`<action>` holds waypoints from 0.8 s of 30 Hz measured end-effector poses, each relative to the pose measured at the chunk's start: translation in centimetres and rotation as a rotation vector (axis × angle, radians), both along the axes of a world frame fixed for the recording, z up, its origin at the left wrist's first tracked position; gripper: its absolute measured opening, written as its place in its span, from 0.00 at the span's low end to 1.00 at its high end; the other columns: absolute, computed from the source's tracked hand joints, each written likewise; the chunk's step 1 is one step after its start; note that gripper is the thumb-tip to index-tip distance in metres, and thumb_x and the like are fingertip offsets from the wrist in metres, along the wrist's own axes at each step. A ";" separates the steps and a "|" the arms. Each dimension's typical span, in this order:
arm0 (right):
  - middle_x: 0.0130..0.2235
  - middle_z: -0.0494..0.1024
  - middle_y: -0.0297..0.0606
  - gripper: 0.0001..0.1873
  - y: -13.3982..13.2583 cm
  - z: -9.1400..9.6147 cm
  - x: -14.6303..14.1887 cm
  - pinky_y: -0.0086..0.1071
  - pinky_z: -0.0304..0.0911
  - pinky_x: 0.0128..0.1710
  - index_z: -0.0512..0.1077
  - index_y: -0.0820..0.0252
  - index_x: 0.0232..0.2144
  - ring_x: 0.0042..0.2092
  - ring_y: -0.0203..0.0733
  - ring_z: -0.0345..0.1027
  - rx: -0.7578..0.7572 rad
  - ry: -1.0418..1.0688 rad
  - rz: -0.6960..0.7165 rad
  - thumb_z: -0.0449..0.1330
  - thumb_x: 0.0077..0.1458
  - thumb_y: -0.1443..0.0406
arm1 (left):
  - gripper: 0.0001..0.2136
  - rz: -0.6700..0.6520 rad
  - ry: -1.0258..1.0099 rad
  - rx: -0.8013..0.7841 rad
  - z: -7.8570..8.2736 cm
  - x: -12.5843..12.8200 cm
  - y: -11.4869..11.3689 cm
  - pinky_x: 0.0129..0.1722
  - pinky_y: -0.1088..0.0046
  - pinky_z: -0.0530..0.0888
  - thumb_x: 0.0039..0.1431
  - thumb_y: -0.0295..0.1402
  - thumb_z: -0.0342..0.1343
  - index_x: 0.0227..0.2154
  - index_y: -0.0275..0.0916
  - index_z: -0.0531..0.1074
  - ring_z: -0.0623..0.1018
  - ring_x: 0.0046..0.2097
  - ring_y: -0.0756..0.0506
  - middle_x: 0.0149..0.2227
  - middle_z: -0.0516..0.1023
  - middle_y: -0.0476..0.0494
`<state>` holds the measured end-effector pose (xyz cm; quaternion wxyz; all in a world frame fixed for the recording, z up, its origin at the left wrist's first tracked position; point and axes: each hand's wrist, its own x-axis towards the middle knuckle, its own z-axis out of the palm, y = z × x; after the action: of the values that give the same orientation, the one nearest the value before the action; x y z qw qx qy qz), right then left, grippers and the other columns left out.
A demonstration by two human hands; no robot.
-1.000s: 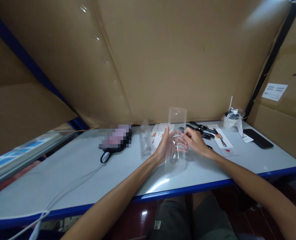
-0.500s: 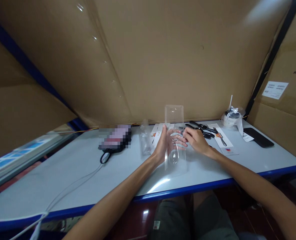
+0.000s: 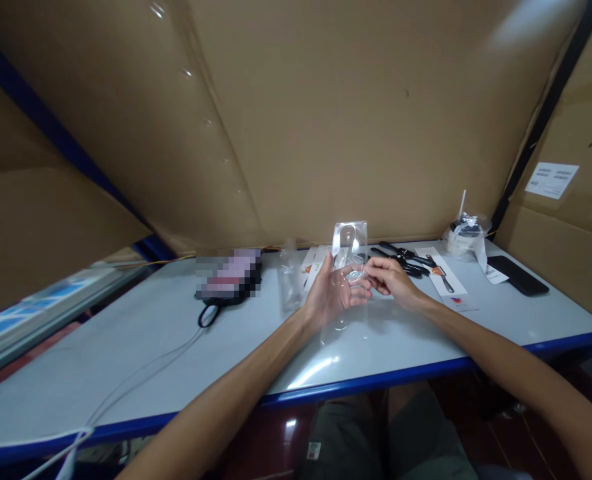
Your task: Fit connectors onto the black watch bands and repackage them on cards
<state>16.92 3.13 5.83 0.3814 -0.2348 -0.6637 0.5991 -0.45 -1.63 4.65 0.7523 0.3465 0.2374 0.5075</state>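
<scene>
A clear plastic blister shell (image 3: pixel 350 233) with a long moulded hollow stands upright over the table, held between my hands. My left hand (image 3: pixel 322 295) supports it from behind and at its left edge, the thumb up and the curved fingers showing through the plastic. With fingertips pinched together, my right hand (image 3: pixel 392 276) grips the shell's right edge. Several black-handled tools (image 3: pixel 410 257) lie just beyond my right hand. Near them is a white printed card (image 3: pixel 457 301) picturing a small spreader-like knife. More printed cards (image 3: pixel 310 261) lie behind my left hand.
Left of my hands lies a pile of clear plastic packaging (image 3: pixel 290 280). A phone-like device (image 3: pixel 231 280), partly blurred out, has a black loop and a white cable. At right are a bagged cup with a straw (image 3: pixel 463 240) and a black phone (image 3: pixel 519 275). Cardboard (image 3: pixel 326 120) walls the back.
The blister shell has tilted and turned, so its moulded hollow now shows near the top. My left palm has turned further toward me, while my right hand stays at the shell's right edge.
</scene>
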 end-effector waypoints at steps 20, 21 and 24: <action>0.22 0.71 0.31 0.18 1.0 -1.9 0.3 0.31 0.52 0.30 0.65 0.57 0.25 0.25 0.35 0.62 0.676 -0.404 -0.268 0.53 0.67 0.58 | 0.33 0.084 0.090 0.062 -0.3 0.7 0.1 0.31 0.64 0.80 0.63 0.63 0.41 0.47 0.37 0.72 0.81 0.32 0.41 0.32 0.80 0.37; 0.22 0.71 0.33 0.21 1.4 -1.6 0.6 0.31 0.52 0.31 0.66 0.57 0.24 0.26 0.36 0.61 0.751 -0.455 -0.302 0.52 0.68 0.57 | 0.33 0.078 0.093 0.065 -0.3 0.5 0.2 0.30 0.64 0.80 0.63 0.64 0.41 0.46 0.36 0.72 0.81 0.32 0.41 0.31 0.80 0.36; 0.25 0.75 0.38 0.25 3.0 0.0 2.5 0.32 0.52 0.34 0.70 0.59 0.25 0.29 0.39 0.65 0.853 -0.547 -0.500 0.47 0.71 0.55 | 0.34 0.081 0.108 0.079 -0.2 0.1 0.5 0.31 0.62 0.80 0.62 0.65 0.40 0.44 0.35 0.72 0.81 0.32 0.39 0.31 0.80 0.34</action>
<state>19.44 6.15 5.79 0.3868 -0.3565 -0.8461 0.0865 -0.34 -1.12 4.40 0.7029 0.3930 0.2714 0.5271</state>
